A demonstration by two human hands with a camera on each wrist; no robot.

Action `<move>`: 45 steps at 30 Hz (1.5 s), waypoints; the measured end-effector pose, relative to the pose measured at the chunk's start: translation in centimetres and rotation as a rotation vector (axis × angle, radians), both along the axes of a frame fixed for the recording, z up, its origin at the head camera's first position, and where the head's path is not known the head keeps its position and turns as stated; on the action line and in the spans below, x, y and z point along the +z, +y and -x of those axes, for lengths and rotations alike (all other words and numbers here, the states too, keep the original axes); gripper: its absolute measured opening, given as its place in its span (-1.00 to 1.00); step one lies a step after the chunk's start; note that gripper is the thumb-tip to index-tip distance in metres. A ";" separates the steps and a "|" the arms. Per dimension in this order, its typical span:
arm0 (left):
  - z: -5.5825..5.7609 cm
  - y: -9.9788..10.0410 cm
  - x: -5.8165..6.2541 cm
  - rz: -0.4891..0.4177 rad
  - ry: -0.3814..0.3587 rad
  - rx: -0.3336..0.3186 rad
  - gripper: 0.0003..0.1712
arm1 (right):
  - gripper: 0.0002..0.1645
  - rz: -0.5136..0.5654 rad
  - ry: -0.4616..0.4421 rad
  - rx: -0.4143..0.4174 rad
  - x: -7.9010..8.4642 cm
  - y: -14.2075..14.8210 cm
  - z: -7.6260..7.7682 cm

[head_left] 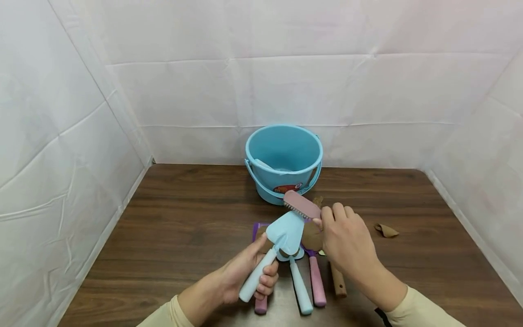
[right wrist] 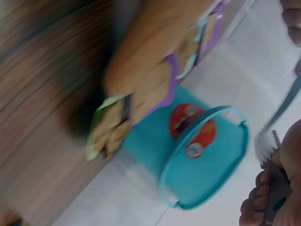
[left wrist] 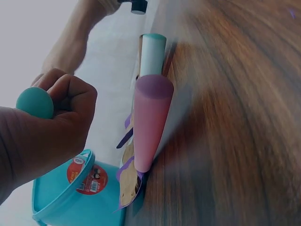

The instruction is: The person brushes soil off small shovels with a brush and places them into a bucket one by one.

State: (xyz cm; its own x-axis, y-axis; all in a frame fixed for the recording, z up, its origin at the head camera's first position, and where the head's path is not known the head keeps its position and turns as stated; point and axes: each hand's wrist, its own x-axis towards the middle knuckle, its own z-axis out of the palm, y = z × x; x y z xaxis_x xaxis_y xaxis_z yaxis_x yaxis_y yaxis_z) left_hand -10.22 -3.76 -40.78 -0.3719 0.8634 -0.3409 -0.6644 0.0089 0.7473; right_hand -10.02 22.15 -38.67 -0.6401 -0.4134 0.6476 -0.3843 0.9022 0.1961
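Note:
My left hand (head_left: 239, 277) grips the pale handle of a light blue garden trowel (head_left: 288, 229), its blade tilted up and pointing away. My right hand (head_left: 349, 240) holds a pink brush (head_left: 302, 204), bristles down, right at the tip of the trowel blade. In the left wrist view the handle's rounded end pokes out of the left fist (left wrist: 66, 108). Below the hands lie several hand tools side by side: one with a light blue handle (head_left: 301, 288), one with a pink handle (head_left: 317, 281) and one with a brown handle (head_left: 337, 279). Brown matter covers their heads, partly hidden by the trowel.
Behind the tools stands a light blue bucket (head_left: 267, 185) with a red label and its bail hanging at the front; something pale lies inside. A curled brown scrap (head_left: 386, 230) is on the wooden table (head_left: 184, 218) at the right. White sheeting (head_left: 294, 91) encloses the back and sides.

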 end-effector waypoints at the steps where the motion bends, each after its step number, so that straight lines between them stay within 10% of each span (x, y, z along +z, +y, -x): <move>1: 0.1 0.0 0.0 -0.002 -0.004 0.009 -0.19 | -0.32 0.001 -0.006 0.017 0.2 -0.5 -0.3; 8: 0.6 -0.1 0.0 -0.009 -0.038 0.024 -0.26 | -0.37 -0.045 -0.013 0.152 0.0 -3.7 -2.6; 23: 0.2 -1.0 -0.7 -0.061 -0.007 -0.063 -0.21 | -0.37 -0.040 0.039 -0.045 -1.3 0.5 1.0; 36: 1.4 -0.6 -0.8 -0.027 -0.060 -0.021 -0.21 | -0.40 -0.098 -0.011 0.103 -1.0 -3.6 -2.6; 45: 1.0 -0.6 -0.9 -0.054 -0.031 -0.048 -0.19 | -0.36 -0.052 -0.052 -0.064 -2.4 0.4 0.8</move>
State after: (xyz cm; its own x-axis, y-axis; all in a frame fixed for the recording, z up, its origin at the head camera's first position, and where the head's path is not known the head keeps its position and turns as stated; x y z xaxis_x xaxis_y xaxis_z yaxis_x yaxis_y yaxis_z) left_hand -11.19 -4.38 -41.72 -0.3198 0.8972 -0.3046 -0.6873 0.0016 0.7264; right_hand -10.85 22.59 -41.04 -0.6987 -0.4023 0.5915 -0.3368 0.9145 0.2241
